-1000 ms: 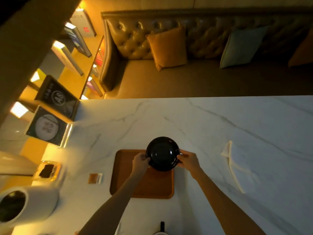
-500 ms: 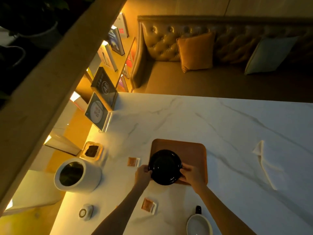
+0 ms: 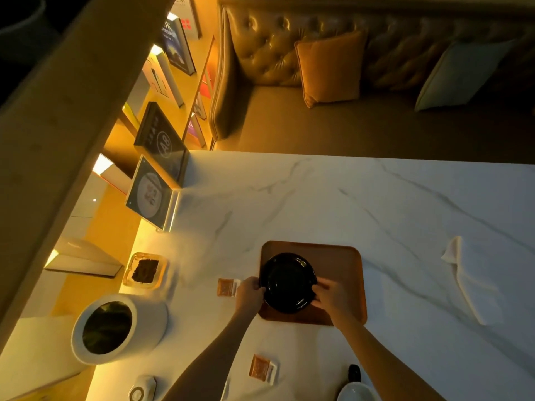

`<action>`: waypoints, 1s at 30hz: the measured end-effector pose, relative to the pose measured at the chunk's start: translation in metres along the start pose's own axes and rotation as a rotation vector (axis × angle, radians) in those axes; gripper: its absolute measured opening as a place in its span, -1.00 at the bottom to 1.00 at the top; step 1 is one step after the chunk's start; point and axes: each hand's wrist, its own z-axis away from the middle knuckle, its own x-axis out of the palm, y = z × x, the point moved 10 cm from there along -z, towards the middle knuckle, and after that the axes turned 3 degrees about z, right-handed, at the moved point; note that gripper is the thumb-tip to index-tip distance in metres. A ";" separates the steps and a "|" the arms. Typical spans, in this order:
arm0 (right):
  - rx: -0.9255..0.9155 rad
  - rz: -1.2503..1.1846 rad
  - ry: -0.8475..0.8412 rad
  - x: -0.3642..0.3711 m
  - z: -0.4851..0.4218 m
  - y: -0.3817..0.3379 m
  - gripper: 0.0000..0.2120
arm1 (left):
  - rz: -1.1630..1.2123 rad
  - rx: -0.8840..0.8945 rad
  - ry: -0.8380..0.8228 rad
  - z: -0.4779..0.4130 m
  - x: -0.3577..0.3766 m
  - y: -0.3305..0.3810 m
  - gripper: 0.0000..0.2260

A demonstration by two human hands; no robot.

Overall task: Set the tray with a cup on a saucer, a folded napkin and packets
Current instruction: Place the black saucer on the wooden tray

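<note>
A black saucer [image 3: 287, 282] sits over the left part of the brown wooden tray [image 3: 341, 264] on the marble table. My left hand [image 3: 249, 293] grips the saucer's left rim and my right hand [image 3: 330, 296] grips its right rim. One orange packet [image 3: 227, 287] lies just left of the tray, beside my left hand. A second orange packet [image 3: 262, 368] lies near the front edge between my forearms. A white cup with a dark handle [image 3: 355, 390] shows at the bottom edge. A white napkin [image 3: 469, 282] lies unfolded to the right of the tray.
A white cylindrical pot [image 3: 115, 328] stands at the left, with a glass ashtray [image 3: 144, 270] behind it. A small round white device [image 3: 142, 390] lies at the front left. Upright sign stands [image 3: 153, 195] line the table's left edge. A tufted sofa with cushions [image 3: 330, 65] runs behind the table.
The saucer has come down from the tray's far left corner to its near left part, still held in both hands. The view has tilted down, so the cup and near packet show.
</note>
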 end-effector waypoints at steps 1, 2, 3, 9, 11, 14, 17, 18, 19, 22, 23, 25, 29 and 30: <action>0.002 0.001 0.004 0.000 -0.004 0.000 -0.74 | -0.011 -0.005 0.002 -0.005 0.001 0.001 -0.84; 0.007 0.002 0.005 0.000 -0.009 -0.001 -0.72 | -0.025 -0.009 0.004 -0.009 0.002 0.001 -0.84; 0.012 0.008 0.004 0.001 -0.013 -0.001 -0.71 | -0.041 -0.014 0.005 -0.013 0.003 0.001 -0.84; 0.004 0.083 -0.012 0.003 -0.031 0.002 -0.69 | -0.105 -0.051 0.017 -0.025 0.010 -0.002 -0.84; -0.021 0.111 -0.013 0.003 -0.033 0.004 -0.71 | -0.142 -0.053 0.020 -0.025 0.012 -0.002 -0.85; -0.089 0.207 0.005 0.002 -0.032 0.002 -0.72 | -0.209 -0.041 0.026 -0.027 0.011 0.002 -0.84; -0.211 0.397 0.088 -0.005 -0.031 -0.009 -0.72 | -0.273 -0.021 0.043 -0.030 0.006 0.008 -0.78; -0.238 0.434 0.118 -0.008 -0.030 -0.012 -0.72 | -0.284 -0.014 0.048 -0.031 0.005 0.009 -0.78; -0.257 0.460 0.152 -0.012 -0.030 -0.013 -0.72 | -0.294 -0.009 0.056 -0.031 0.005 0.010 -0.79; -0.302 0.576 0.230 -0.018 -0.028 -0.017 -0.76 | -0.301 -0.021 0.107 -0.026 0.006 0.007 -0.85; -0.303 0.603 0.248 -0.019 -0.028 -0.017 -0.77 | -0.287 -0.033 0.120 -0.025 0.008 0.004 -0.86; -0.292 0.607 0.271 -0.020 -0.028 -0.015 -0.77 | -0.250 -0.057 0.132 -0.024 0.009 0.000 -0.88; -0.291 0.599 0.279 -0.021 -0.031 -0.015 -0.77 | -0.188 -0.091 0.122 -0.026 0.008 -0.007 -0.87; -0.287 0.597 0.274 -0.021 -0.032 -0.015 -0.77 | -0.180 -0.094 0.115 -0.028 0.008 -0.008 -0.87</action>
